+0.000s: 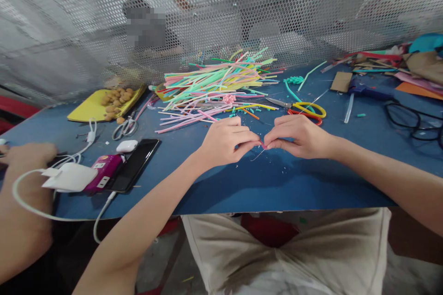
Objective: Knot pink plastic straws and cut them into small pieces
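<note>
Above the blue table, my left hand and my right hand meet fingertip to fingertip. Both pinch a small pink piece of pipe cleaner, mostly hidden by the fingers. A thin bare wire sticks out below it. Just behind my hands lies a heap of pastel pipe cleaners, with a curled pink piece at its front. Scissors with yellow and orange handles rest beyond my right hand. Farther back is a coiled teal pipe cleaner.
Left on the table are a black phone, a purple power adapter, a white charger, grey scissors and round fruit. A glue gun lies right. Another person's arm rests far left. Perforated metal mesh stands behind.
</note>
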The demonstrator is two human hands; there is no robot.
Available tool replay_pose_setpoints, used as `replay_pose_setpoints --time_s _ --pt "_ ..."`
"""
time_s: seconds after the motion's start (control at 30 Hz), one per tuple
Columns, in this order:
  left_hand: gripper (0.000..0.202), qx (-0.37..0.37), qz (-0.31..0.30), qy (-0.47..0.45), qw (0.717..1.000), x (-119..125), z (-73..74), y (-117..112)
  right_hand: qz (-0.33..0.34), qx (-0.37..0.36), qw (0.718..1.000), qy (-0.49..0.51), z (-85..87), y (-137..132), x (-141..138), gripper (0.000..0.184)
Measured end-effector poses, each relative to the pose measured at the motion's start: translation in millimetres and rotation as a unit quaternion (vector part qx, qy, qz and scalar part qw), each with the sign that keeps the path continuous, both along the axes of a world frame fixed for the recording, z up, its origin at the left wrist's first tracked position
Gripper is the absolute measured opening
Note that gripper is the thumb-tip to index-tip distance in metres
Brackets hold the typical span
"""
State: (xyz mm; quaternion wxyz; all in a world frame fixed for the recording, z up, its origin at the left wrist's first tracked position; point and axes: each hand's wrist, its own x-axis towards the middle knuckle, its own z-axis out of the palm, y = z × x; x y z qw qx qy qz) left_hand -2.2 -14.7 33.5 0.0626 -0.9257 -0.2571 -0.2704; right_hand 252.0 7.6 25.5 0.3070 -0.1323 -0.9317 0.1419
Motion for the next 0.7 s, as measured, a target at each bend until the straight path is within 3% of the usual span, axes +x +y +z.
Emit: replay_pose_setpoints --time_s 0.17,0.27,0.5,0.7 --pt "0.02 0.063 0.037 0.038 0.997 6.0 -4.0 -3.8 -0.062 0.162 0.982 -0.071 -2.4 2.9 0.1 0.024" --pt "0.023 0.078 0.055 0.034 0.995 11.1 -5.0 -7.7 -0.129 0.204 0.967 -0.083 -4.8 0.2 -2.8 0.026" --pt "0.022 0.069 0.12 -0.025 0.99 18.0 -11.5 -14.7 -0.236 0.186 0.953 -0.036 -2.2 -3.2 -5.6 0.024" --pt "0.016 0.069 0.111 -0.083 0.988 20.9 -17.0 -16.0 -0.257 0.105 0.96 0.046 -5.7 -5.6 -9.1 0.015"
